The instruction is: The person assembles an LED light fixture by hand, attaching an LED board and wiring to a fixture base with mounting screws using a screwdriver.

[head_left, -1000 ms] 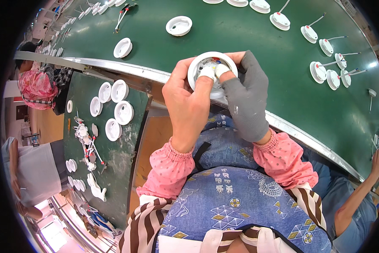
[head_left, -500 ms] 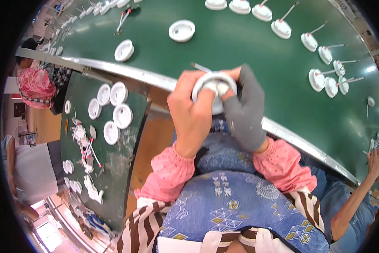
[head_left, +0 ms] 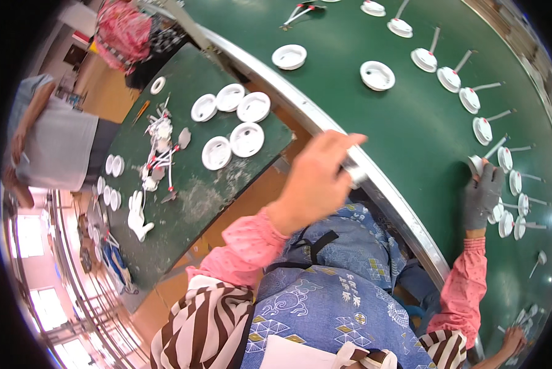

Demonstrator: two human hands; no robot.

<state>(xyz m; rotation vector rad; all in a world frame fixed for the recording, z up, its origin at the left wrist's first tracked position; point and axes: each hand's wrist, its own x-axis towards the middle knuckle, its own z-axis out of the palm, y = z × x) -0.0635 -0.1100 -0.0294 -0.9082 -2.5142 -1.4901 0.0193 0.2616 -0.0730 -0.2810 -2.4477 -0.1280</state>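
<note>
My right hand (head_left: 484,198), in a grey glove, grips a small white round fitting (head_left: 475,163) from which a pale wire sticks up. It is over the green worktop at the right, among similar wired fittings. My left hand (head_left: 316,178) is bare and hangs over the metal edge of the worktop, slightly smeared by motion. Its fingers are half bent, with a gap between forefinger and thumb; a white cover seems to sit on the thumb tip. Two white round cups, one (head_left: 377,75) nearer the middle and one (head_left: 289,56) farther left, lie beyond my left hand.
Several wired white fittings (head_left: 469,99) form a curved row along the far side. On the side table (head_left: 190,203) are several white cups (head_left: 247,139), a heap of wired parts (head_left: 159,144) and a white glove (head_left: 139,216). People stand at the left; another person's hand (head_left: 513,340) works lower right.
My hands have come apart. The right carried the white fitting to the right, near the row; the left let go and stays near the edge. The view has swung rightward.
</note>
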